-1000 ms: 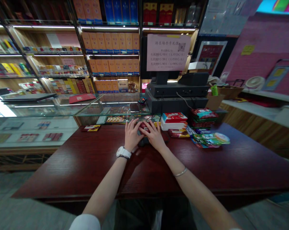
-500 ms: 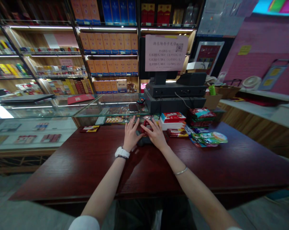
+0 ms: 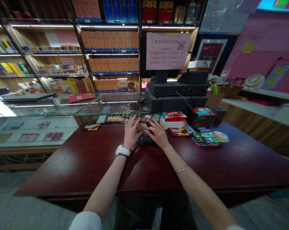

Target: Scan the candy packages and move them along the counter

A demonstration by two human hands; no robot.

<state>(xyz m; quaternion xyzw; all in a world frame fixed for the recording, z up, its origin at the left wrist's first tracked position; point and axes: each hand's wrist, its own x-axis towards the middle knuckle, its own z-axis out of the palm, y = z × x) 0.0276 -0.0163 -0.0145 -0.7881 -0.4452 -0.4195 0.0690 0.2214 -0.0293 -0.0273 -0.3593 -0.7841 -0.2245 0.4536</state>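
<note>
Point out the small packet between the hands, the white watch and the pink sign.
Small packet (image 3: 144, 126), head view: its pale label.
White watch (image 3: 122, 150), head view: its outer side.
Pink sign (image 3: 167, 51), head view: its printed front.

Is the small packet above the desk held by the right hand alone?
No: the small packet is held between the fingers of the left hand and the right hand, one at each side.

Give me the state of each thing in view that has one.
Dark red packet, held, pale label showing.
Left hand, fingers on that packet's left end.
Right hand, fingers on its right end.
Black device, partly hidden by the hands.
Yellow-ended packet at left, lying flat.
Red-topped boxes, stacked.
Shelf lights, lit.
Pink sheet, fixed to the screen.
</note>
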